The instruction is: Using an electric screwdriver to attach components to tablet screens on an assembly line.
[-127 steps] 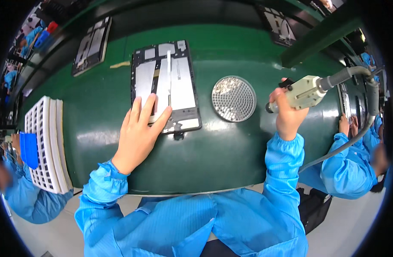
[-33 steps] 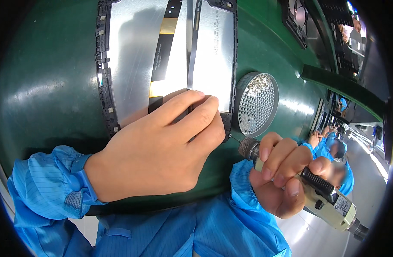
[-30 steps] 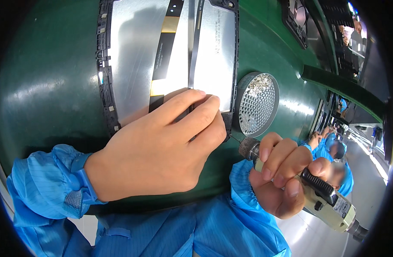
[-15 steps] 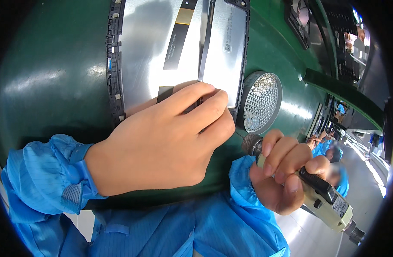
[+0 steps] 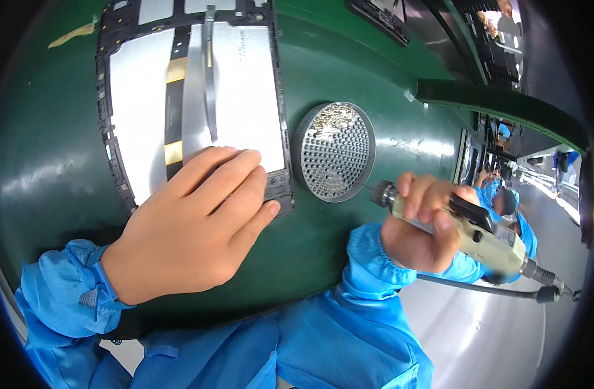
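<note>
The left hand (image 5: 186, 236) lies flat, fingers spread and gripping nothing, pressing on the lower right corner of a thin rectangular panel (image 5: 238, 97) with a dull silver back, a black notched plastic frame and dark ribbon strips, which lies on the glossy green table (image 5: 50, 168). The right hand (image 5: 421, 227) is clenched around a pale, boxy electric screwdriver (image 5: 478, 236) trailing a grey cable, its metal tip just beside a round grey dish (image 5: 336, 152) dotted with small holes.
</note>
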### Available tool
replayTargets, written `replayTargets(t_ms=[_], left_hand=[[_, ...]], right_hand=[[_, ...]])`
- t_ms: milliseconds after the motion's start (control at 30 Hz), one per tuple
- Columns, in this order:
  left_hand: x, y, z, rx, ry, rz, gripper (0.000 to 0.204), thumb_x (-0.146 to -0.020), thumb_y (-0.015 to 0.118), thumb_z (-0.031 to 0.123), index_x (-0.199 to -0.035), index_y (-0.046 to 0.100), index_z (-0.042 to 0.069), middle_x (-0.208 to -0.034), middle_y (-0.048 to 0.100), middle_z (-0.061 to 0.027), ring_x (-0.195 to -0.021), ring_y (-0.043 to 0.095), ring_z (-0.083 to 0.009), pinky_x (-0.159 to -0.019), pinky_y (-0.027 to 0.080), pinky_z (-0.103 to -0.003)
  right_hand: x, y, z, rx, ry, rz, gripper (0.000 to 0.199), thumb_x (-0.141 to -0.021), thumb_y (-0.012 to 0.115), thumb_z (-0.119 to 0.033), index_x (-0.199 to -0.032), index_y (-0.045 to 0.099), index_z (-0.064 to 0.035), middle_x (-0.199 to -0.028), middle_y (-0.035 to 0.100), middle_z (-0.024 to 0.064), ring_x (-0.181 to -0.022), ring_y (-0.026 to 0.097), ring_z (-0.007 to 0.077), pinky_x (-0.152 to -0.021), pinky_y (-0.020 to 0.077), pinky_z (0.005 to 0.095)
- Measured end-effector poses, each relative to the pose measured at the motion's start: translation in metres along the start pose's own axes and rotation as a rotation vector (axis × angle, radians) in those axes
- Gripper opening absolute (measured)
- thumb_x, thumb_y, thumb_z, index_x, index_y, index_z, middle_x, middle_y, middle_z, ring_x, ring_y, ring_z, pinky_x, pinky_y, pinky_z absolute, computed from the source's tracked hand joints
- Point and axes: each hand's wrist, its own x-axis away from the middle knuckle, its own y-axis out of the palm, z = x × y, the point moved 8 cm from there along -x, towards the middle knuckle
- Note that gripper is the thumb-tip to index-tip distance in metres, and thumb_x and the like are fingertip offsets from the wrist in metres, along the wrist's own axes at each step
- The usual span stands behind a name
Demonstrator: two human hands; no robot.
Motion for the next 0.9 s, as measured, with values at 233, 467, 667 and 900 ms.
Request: replayTargets(t_ms=[233,467,667,900], left_hand=[[-0.005,0.001,-0.003,0.023,-0.042,-0.042,0.032,-0.065,0.065,0.009,-0.096,0.069,0.002,-0.108,0.057,-0.021,-0.108,0.054,-0.0367,-0.094,0.044,-0.048],[-0.007,0.002,-0.002,0.025,-0.033,-0.062,0.033,-0.065,0.064,0.011,-0.096,0.069,0.004,-0.108,0.058,-0.0205,-0.109,0.054,-0.0359,-0.095,0.044,-0.047],[-0.004,0.002,-0.004,0.011,-0.05,-0.031,0.031,-0.066,0.064,0.013,-0.096,0.068,0.004,-0.104,0.06,-0.0187,-0.107,0.056,-0.0333,-0.094,0.045,-0.044],[-0.004,0.003,-0.006,0.012,-0.052,-0.006,0.027,-0.069,0.065,0.012,-0.095,0.068,0.004,-0.103,0.061,-0.0182,-0.104,0.057,-0.0326,-0.094,0.045,-0.044]], right_hand=[[-0.002,0.02,0.016,-0.036,0.001,-0.04,0.038,-0.078,0.056,-0.006,-0.113,0.044,-0.0038,-0.065,0.048,0.0083,-0.055,0.048,0.0204,-0.061,0.0426,0.041],[-0.002,0.051,0.017,-0.049,-0.02,-0.279,0.042,-0.082,0.049,-0.011,-0.123,0.045,-0.0079,-0.068,0.045,0.0037,-0.061,0.047,0.0172,-0.062,0.0382,0.0375],[-0.001,0.059,0.025,-0.067,0.007,-0.266,0.039,-0.08,0.049,-0.009,-0.119,0.047,-0.0067,-0.067,0.046,0.004,-0.058,0.047,0.0171,-0.059,0.0385,0.0366],[0.001,0.061,0.03,-0.051,0.009,-0.245,0.039,-0.08,0.049,-0.009,-0.119,0.046,-0.006,-0.066,0.046,0.0044,-0.057,0.046,0.0172,-0.059,0.0386,0.0368]])
